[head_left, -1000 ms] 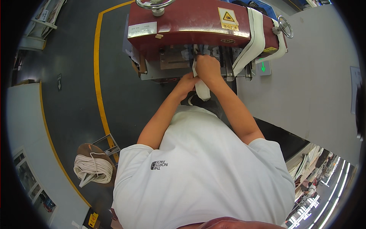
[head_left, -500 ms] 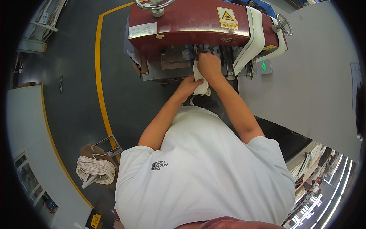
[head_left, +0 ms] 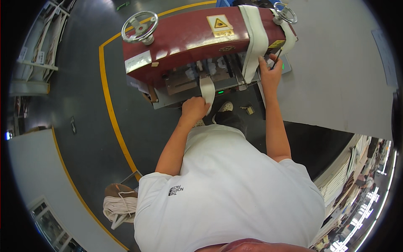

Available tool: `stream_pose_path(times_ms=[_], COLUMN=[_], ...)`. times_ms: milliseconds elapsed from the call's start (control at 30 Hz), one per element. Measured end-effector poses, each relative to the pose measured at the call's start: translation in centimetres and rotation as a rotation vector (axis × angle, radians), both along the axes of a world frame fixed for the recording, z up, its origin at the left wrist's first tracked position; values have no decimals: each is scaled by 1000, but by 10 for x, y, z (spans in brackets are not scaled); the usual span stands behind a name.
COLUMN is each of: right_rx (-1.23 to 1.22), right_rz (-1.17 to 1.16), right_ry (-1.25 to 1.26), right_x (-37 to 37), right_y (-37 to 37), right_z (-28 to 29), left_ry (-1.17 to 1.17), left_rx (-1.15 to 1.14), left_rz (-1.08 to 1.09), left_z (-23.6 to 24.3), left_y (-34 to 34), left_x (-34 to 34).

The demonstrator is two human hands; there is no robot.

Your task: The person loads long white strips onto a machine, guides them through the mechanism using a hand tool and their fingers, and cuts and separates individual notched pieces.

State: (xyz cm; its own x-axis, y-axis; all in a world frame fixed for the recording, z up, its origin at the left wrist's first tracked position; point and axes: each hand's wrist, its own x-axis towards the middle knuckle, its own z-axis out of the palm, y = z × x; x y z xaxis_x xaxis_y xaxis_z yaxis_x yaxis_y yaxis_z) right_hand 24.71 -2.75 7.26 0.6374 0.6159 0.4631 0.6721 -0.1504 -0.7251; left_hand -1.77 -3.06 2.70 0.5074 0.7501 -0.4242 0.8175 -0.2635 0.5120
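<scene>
A dark red machine stands in front of me, with a metal plate and clear plastic parts under its cover. From its front opening a flat white strip hangs down toward me. My left hand is closed on the strip's lower part. At the machine's right end my right hand is raised, its fingers closed round a thin dark tool whose exact kind I cannot make out. Just left of that hand, a wide white band runs over the cover and down its front.
Two chrome handwheels, a left one and a right one, top the machine. A grey panel stands on the right. A stand with coiled white cord is at lower left, beside a yellow floor line.
My right hand has left the machine's front opening and moved right, the thin dark tool now showing in it. My left hand remains on the white strip, lower down. The whole view has shifted.
</scene>
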Motion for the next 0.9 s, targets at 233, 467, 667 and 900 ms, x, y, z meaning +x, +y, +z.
stream_pose_path(times_ms=[233,467,667,900], right_rx=[15,-52,188,434], right_rz=[33,135,469,622], right_ry=[226,81,867,838], right_x=[5,17,51,51], right_y=[7,-2,20,114], right_z=[17,35,125,209], left_ry=[-746,-885,-701,-1240], left_rx=[143,-87,86,-148], left_rz=[176,333,283,286], left_z=[37,23,65,102], left_y=[59,96,83,101], left_x=[86,144,133,129])
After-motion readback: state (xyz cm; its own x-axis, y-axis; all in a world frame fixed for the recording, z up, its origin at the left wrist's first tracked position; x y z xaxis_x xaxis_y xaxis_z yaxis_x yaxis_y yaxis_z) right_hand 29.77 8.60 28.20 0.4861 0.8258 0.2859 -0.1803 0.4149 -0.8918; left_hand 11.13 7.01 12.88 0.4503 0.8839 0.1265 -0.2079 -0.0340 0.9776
